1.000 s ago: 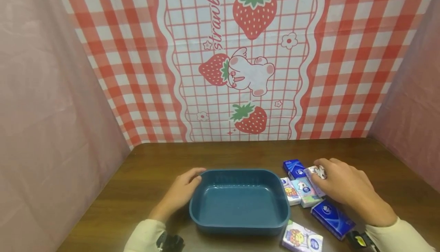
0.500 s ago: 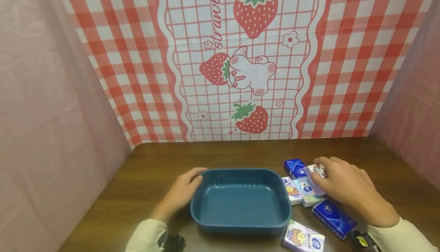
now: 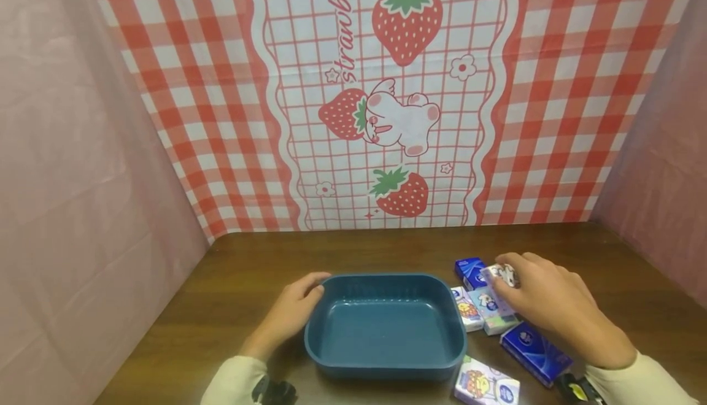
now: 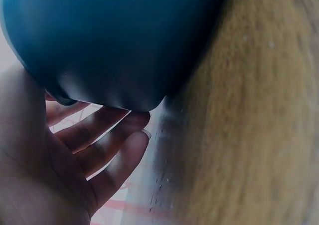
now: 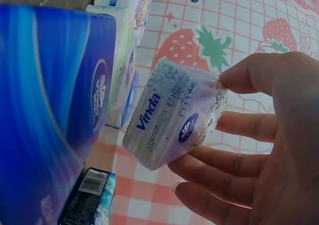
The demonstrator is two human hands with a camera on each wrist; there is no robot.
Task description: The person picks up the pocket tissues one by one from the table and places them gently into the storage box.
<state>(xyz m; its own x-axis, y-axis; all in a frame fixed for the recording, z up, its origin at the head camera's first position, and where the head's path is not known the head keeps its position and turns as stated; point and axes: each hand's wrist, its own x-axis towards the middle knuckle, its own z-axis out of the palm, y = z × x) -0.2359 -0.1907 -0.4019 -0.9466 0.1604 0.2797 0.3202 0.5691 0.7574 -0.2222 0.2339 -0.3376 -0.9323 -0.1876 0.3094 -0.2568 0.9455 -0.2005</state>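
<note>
My right hand (image 3: 552, 297) pinches a small white-and-purple tissue pack (image 5: 174, 115) between thumb and fingers. The pack is tilted, and its Vinda-marked end shows in the right wrist view. In the head view it hangs over a light blue tissue pack (image 3: 491, 310) and partly covers it. My left hand (image 3: 289, 310) rests against the left side of a dark teal plastic basin (image 3: 385, 371). From the left wrist, its fingers (image 4: 112, 140) look nearly straight and spread, with some tips at the basin's outer wall. Nothing lies inside the basin.
Beside the basin's right wall lie a blue tissue pack (image 3: 469, 273), a yellow-and-white one (image 3: 467, 310), a second blue one (image 3: 534, 353) and a printed one (image 3: 486, 383) near the front. A checked strawberry cloth (image 3: 353, 98) hangs behind the brown table (image 3: 182, 319).
My right hand has shifted slightly to the left with the tissue pack in its fingers. The left hand and the basin stay in place.
</note>
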